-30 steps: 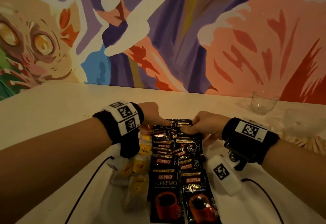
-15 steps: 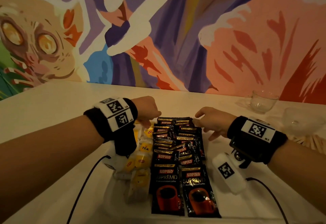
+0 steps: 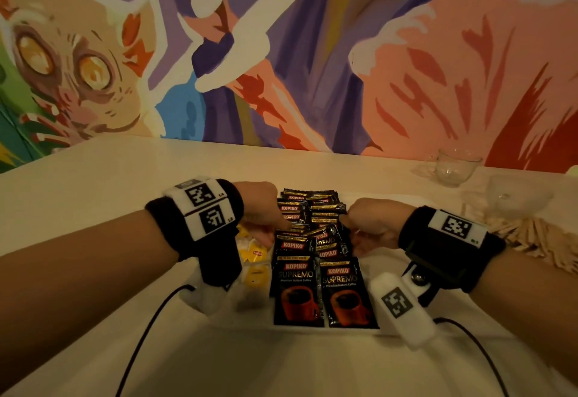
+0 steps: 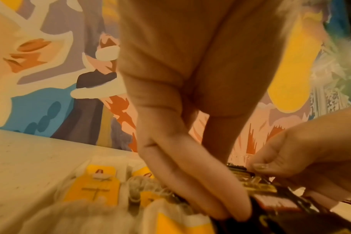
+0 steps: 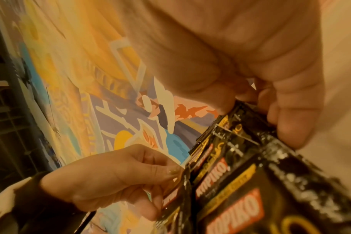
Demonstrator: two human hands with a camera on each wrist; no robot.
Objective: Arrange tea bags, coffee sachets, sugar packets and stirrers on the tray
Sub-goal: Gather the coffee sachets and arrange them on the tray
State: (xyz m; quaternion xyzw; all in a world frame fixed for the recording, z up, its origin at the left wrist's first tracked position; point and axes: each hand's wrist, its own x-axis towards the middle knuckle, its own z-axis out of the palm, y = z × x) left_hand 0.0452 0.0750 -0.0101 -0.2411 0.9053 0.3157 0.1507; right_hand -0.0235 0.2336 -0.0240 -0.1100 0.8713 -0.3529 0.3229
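While both hands are working at the two rows of black sachets, the scene is reading like this:

Left hand: the left hand (image 3: 261,209) is reaching in from the left edge of the coffee sachets (image 3: 308,240); in the left wrist view its fingers (image 4: 200,186) are lying straight and pressed together, tips pushing down against the left side of the sachet row.

Right hand: the right hand (image 3: 373,224) is coming in from the opposite side; in the right wrist view its thumb and fingertips (image 5: 287,123) are curling over and pinching the top edge of one black sachet in the right row.

Coffee sachets: they are lying overlapped in two side-by-side rows down the middle of the tray (image 3: 297,329), the nearest two showing red cups and the word KOPIKO.

Tea bags: the tea bags (image 3: 255,254), with yellow tags, are sitting in a loose pile just left of the sachets, partly under the left wrist; their strings are tangling together in the left wrist view.

Stirrers: the wooden stirrers (image 3: 531,240) are lying in a heap on the table (image 3: 93,193) to the right, well apart from the tray.

Sugar packets: I cannot tell where they are.

Glass cup: a glass cup (image 3: 453,168) is standing at the far right by the wall.

Mural: a painted mural (image 3: 281,52) is filling the wall behind.
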